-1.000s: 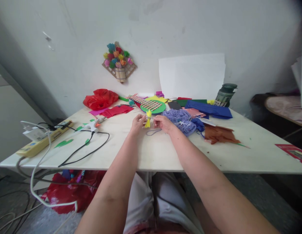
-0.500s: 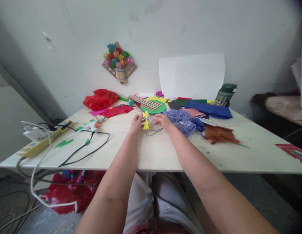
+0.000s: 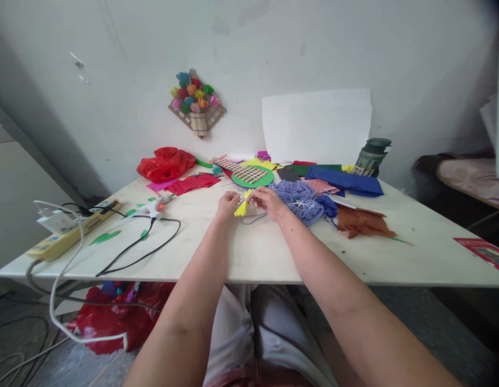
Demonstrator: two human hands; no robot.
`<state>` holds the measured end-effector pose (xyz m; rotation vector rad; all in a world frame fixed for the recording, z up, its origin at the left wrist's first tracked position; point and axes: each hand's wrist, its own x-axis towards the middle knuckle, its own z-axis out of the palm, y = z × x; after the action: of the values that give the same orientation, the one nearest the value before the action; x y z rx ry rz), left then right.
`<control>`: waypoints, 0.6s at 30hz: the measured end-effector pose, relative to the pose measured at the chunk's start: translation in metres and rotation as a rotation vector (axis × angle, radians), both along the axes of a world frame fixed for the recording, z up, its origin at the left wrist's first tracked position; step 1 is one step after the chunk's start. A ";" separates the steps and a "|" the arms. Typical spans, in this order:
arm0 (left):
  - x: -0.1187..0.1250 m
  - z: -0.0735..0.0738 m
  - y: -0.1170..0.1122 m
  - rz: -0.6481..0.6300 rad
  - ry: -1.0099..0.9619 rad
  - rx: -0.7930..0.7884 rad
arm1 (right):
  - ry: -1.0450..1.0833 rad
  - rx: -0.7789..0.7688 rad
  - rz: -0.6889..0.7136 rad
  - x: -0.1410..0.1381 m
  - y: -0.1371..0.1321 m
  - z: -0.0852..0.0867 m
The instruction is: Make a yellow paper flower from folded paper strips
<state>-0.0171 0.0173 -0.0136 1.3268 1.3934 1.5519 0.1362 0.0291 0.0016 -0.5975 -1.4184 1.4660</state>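
Yellow bundle: (image 3: 241, 208) btwn both hands, over table (image 3: 265, 258), just this side of green disc (image 3: 266, 178); slim strips, pinched waist, flared lower end.
Change: approx. upright 0.5 s ago, now tilted, top leaning R into fingertips; rest of table looks same.
R hand: (image 3: 269, 203) fingertips clamped on bundle's upper end.
L hand: (image 3: 228, 207) fingers curled at bundle's L side; can't tell if gripping.
Yarn: (image 3: 295, 200) purple, loose tangled heap, nr R hand; one loop trails L.
Brown paper: (image 3: 364, 222) thin, crinkled, ragged edge.
Red bag: (image 3: 166, 164) shiny plastic, crumpled.
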 end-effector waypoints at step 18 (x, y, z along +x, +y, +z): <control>0.002 0.005 -0.006 -0.146 -0.283 0.125 | -0.141 0.027 -0.041 -0.003 0.004 -0.005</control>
<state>-0.0151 0.0114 -0.0085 1.1965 1.0189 1.6745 0.1335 0.0335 -0.0038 -0.7211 -1.5237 1.3923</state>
